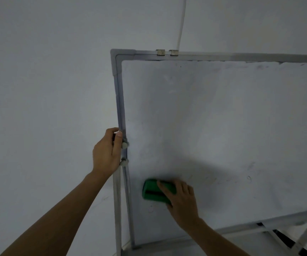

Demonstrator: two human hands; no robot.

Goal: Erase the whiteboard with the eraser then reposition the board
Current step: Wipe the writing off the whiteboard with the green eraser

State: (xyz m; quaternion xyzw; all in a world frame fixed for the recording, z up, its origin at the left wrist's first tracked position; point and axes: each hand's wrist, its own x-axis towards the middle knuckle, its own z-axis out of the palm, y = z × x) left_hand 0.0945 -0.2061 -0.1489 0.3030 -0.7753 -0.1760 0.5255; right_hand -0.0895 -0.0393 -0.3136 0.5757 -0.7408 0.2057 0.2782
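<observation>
Green eraser (155, 191) at 7 o'clock on whiteboard (222, 117); right hand (181, 199) grip clamped on it. Left hand (106, 152) grip closed round frame edge, 9 o'clock. Faint smudges (248, 178) at 4 o'clock. Judged: erasing nearly done, repositioning pending.

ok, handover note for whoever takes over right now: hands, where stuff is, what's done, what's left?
Left hand grips the whiteboard by its left frame edge.
Right hand holds the green eraser against the board's lower left.
Done: most of the surface looks wiped.
Left: faint marks right of the eraser, then reposition the board.
</observation>
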